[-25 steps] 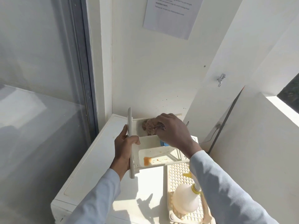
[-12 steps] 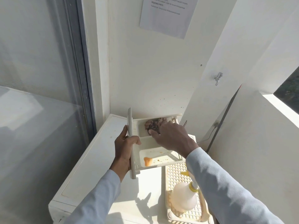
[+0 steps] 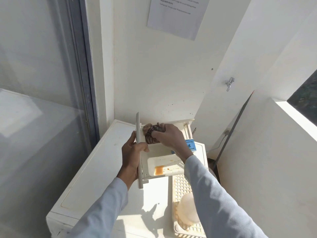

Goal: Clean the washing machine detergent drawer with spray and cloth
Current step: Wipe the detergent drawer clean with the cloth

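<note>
A white detergent drawer (image 3: pixel 161 152) is held above the washing machine top (image 3: pixel 106 169), its front panel turned to the left. My left hand (image 3: pixel 133 154) grips that front panel. My right hand (image 3: pixel 169 137) presses a crumpled brown cloth (image 3: pixel 149 134) into the far compartment. The near compartment holds an orange stain (image 3: pixel 159 170) and a few orange specks. A blue insert (image 3: pixel 190 145) shows beside my right wrist. The white spray bottle (image 3: pixel 187 210) lies in a cream lattice basket (image 3: pixel 181 188) at the lower right, partly hidden by my right sleeve.
A glass door with a grey frame (image 3: pixel 82 69) stands to the left. White walls close in behind and to the right, with a paper notice (image 3: pixel 175 16) and a metal tap (image 3: pixel 229 83). A dark rod (image 3: pixel 235 124) leans in the corner gap.
My right hand has slid the cloth leftward in the far compartment, toward the front panel, and the blue insert shows again. My left hand keeps its grip.
</note>
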Motion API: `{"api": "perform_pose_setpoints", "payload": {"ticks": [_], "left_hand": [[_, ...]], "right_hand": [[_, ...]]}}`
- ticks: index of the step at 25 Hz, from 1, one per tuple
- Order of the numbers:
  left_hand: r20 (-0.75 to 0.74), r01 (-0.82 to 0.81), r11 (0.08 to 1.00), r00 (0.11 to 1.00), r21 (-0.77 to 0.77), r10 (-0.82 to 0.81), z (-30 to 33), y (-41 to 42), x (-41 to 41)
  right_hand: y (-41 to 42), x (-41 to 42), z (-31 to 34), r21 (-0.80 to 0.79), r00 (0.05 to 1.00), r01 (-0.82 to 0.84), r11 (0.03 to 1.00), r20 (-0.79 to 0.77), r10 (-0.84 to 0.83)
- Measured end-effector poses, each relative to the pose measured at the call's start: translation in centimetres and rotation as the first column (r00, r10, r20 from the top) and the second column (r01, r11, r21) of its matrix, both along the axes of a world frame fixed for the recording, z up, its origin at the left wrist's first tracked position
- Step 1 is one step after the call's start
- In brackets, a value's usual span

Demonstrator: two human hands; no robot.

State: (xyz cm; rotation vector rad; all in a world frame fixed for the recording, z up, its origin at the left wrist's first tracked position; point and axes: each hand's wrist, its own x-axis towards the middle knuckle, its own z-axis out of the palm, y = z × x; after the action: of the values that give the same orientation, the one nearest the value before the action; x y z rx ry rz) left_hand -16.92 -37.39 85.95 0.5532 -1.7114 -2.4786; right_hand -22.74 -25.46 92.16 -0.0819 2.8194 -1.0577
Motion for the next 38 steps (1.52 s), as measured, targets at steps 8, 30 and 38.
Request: {"api": "perform_pose_setpoints", "payload": {"ticks": [8, 30, 38], "left_hand": [[-0.076, 0.036, 0.995, 0.996, -0.095, -0.043, 1.3, -0.4, 0.2], [0.115, -0.112, 0.991, 0.988, 0.069, 0.103, 1.0, -1.4, -0.1], [0.147, -0.136, 0.990, 0.981, 0.033, 0.129, 0.3, -1.9, -0.1]], "right_hand": [[3.5, 0.1, 1.3, -0.446, 0.992, 0.099, 0.890, 0.116, -0.052], [7.7, 5.4, -2.1, 0.138, 0.852, -0.240, 0.961, -0.444, 0.276], [7.3, 7.8, 2.8, 0.355, 0.830, -0.039, 0.934, -0.509, 0.228]]}}
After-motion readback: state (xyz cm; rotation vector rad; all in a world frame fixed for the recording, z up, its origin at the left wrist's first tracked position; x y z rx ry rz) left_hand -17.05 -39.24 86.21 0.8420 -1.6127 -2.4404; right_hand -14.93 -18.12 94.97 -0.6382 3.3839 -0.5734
